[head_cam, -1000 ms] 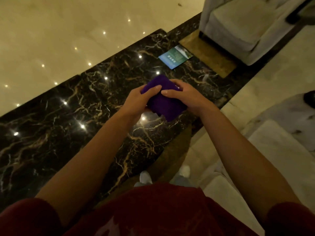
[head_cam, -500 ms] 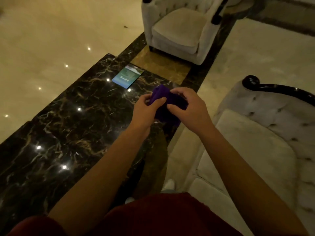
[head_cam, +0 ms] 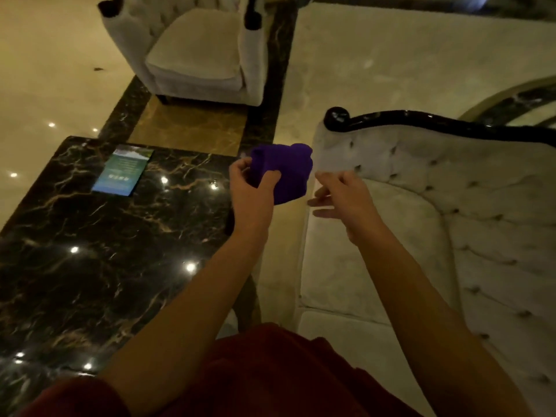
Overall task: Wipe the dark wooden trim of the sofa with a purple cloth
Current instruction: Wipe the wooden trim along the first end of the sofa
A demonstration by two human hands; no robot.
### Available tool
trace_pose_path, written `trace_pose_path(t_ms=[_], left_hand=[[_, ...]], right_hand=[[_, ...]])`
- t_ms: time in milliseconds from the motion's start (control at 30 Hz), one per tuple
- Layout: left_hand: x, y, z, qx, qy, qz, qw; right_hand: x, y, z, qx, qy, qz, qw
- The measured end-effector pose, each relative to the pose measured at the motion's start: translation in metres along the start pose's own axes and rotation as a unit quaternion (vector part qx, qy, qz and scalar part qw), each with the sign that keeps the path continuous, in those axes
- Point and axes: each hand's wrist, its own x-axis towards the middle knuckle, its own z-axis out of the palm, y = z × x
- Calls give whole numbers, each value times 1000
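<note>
A folded purple cloth (head_cam: 285, 173) is held in my left hand (head_cam: 254, 188), thumb on its front, in the air over the gap between table and sofa. My right hand (head_cam: 340, 195) is just right of the cloth, off it, fingers spread and holding nothing. The white tufted sofa (head_cam: 421, 230) fills the right side. Its dark glossy wooden trim (head_cam: 421, 120) runs along the top of the armrest and ends in a round scroll (head_cam: 337, 115), a little above and right of the cloth.
A dark marble coffee table (head_cam: 90, 251) stands at left with a blue-green leaflet (head_cam: 122, 170) on it. A white armchair (head_cam: 195, 52) with dark trim sits at the far end. Pale polished floor lies between the seats.
The view has swung right, bringing the sofa and its trim into sight. My right hand has let go of the cloth; my left hand now holds it alone, farther toward the sofa.
</note>
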Motion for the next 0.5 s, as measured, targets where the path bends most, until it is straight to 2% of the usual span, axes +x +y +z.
trace_pose_path(t_ms=[100, 233, 333, 500], left_hand=[[5, -8, 33, 33, -52, 33, 998], [9, -18, 69, 69, -127, 74, 987], [16, -24, 87, 65, -181, 72, 979], [58, -30, 100, 92, -245, 84, 962]], right_hand=[[6, 3, -17, 55, -41, 58, 996], [20, 1, -28, 140, 5, 57, 988], [37, -7, -32, 210, 40, 51, 976], [81, -23, -22, 252, 101, 38, 962]])
